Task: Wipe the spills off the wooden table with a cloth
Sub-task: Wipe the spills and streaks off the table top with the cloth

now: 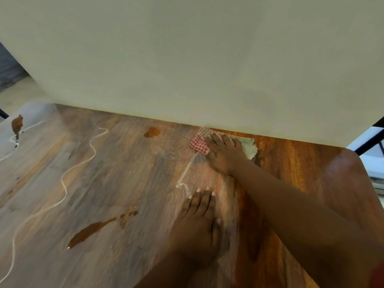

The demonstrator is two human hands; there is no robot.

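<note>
A wooden table carries several brown spills: a long puddle at the near left, a small blot by the far edge, and one at the far left. Thin white lines of liquid snake across the wood. My right hand presses flat on a red-checked and pale cloth at the table's far edge, against the wall. My left hand rests palm down on the table nearer me, fingers together, holding nothing. A smeared whitish streak lies between the two hands.
A plain pale wall rises straight behind the table's far edge. The table's rounded right corner ends near a white object and a dark frame. Floor shows at the far left.
</note>
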